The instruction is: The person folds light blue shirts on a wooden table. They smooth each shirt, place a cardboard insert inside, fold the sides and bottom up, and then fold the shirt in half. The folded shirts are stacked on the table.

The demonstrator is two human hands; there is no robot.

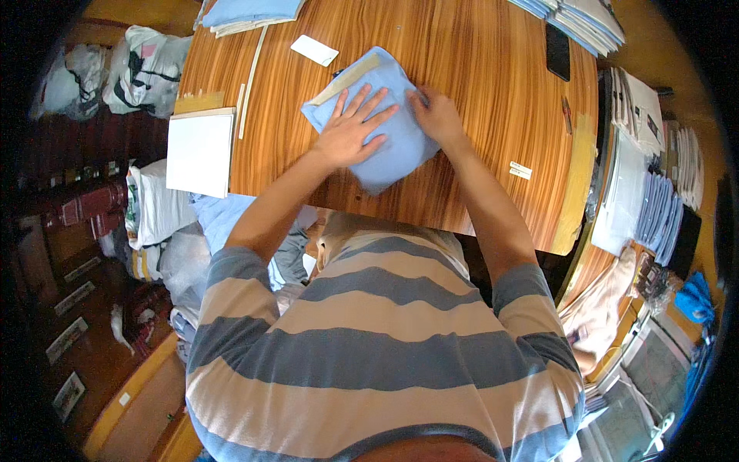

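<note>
A folded light blue cloth (404, 146) lies at a slant on the wooden table, with a beige strip (358, 74) along its far left edge. Whether it is a shirt or another garment, I cannot tell. My left hand (352, 132) rests flat on top of it, fingers spread. At the cloth's right edge my right hand (437, 115) has its fingers curled in, gripping that edge; the fingertips are partly hidden. A small dark object (337, 74) peeks out just beyond the cloth's far left side.
The wood-grain table (493, 92) carries a white card (314, 51), white sheets (200, 154), a black phone (557, 52), small labels (520, 169) and a slim pen-like tool (567, 115). Folded blue stacks (254, 11) stand at its far edge. Bagged goods (146, 71) line the left.
</note>
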